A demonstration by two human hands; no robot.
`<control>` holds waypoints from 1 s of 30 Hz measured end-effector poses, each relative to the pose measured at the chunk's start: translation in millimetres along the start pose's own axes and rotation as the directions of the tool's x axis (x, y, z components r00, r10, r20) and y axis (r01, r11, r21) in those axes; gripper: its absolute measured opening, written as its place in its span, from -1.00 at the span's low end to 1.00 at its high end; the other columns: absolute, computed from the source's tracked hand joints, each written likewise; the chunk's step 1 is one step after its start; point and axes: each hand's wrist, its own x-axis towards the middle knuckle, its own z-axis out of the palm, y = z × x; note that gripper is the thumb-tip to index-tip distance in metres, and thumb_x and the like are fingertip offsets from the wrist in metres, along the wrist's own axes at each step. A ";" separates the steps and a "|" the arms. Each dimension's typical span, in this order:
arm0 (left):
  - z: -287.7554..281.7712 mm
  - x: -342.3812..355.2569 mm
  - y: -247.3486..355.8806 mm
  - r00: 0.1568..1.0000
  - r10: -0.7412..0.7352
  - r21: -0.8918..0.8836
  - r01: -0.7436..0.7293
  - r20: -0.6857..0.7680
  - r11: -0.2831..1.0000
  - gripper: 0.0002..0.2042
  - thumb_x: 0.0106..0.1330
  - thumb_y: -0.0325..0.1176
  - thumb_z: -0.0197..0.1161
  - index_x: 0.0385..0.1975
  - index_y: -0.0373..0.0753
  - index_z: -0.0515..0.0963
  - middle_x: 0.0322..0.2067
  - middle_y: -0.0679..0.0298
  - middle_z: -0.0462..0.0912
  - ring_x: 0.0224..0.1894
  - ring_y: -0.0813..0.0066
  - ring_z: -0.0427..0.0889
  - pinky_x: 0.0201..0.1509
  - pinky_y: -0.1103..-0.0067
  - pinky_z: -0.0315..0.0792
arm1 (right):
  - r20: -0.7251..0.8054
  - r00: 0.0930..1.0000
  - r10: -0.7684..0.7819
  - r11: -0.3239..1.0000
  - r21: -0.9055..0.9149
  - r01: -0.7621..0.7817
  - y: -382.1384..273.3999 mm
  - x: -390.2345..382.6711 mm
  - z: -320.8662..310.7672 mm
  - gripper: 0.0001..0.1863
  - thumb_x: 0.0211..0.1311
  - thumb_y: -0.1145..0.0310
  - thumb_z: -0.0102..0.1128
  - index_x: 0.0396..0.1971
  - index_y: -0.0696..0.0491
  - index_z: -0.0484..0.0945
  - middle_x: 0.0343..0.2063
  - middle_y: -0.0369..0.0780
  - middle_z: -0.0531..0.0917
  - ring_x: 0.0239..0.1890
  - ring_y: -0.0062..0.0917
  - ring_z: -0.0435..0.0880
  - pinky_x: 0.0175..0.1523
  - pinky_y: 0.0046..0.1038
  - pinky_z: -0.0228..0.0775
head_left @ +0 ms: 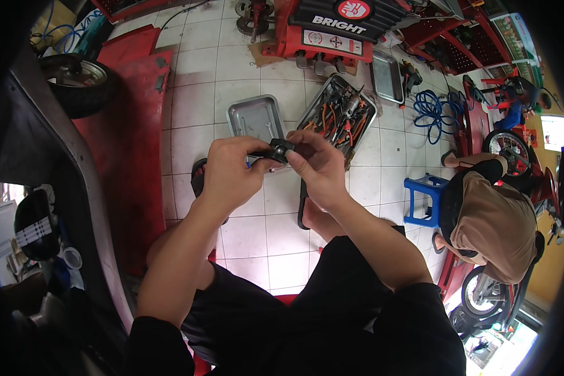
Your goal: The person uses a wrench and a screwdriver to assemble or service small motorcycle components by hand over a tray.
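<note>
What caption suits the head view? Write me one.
Left hand and right hand hold a small black part; tool-filled tray on tiled floor beyond.

White tiled floor (288, 254), blue stool (427, 185)

The fingers (299, 164) of the left hand (235, 172) and right hand (323, 169) cover much of the small black part (282, 148), too small to identify. The hands hide the near side of the grey metal tray (252, 113). Heaped tools (341, 119) overlap, leaving many half buried. The upper edge cuts off the red machine with foot pedals (332, 28). The crouching co-worker (495, 219) hides part of a motorcycle (509, 152). Black shorts (244, 307) cover most of the red seat (286, 299).
</note>
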 end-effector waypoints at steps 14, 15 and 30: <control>-6.5 6.6 1.1 0.952 -0.243 -0.238 0.284 0.189 0.929 -0.55 0.01 -0.71 0.39 -0.02 -0.42 0.56 -0.33 0.09 0.73 -0.23 0.42 0.72 -0.12 0.55 0.58 | -0.074 0.975 0.209 0.973 0.120 -0.199 -0.9 0.2 8.1 -0.73 0.37 0.46 0.15 -0.01 0.28 0.47 -0.19 -0.17 0.65 -0.17 -0.53 0.64 -0.02 -0.51 0.50; -6.6 8.7 1.9 0.940 -0.281 -0.265 0.325 0.192 0.908 -0.56 0.01 -0.70 0.40 -0.02 -0.43 0.57 -0.33 0.09 0.73 -0.23 0.42 0.72 -0.13 0.56 0.58 | -0.088 0.968 0.236 0.959 0.184 -0.217 1.3 0.5 7.9 -0.72 0.38 0.45 0.15 -0.02 0.29 0.48 -0.20 -0.16 0.65 -0.19 -0.52 0.65 -0.02 -0.51 0.51; 6.9 3.6 -3.4 0.920 -0.304 -0.306 0.371 0.245 0.876 -0.63 0.15 -0.62 0.37 0.00 -0.45 0.57 -0.29 0.21 0.72 -0.27 0.58 0.67 -0.18 0.63 0.57 | -0.308 0.923 0.232 0.973 0.088 -0.215 -7.6 -5.7 19.2 -0.69 0.38 0.39 0.16 -0.07 0.34 0.51 -0.25 -0.11 0.66 -0.30 -0.49 0.69 -0.15 -0.50 0.59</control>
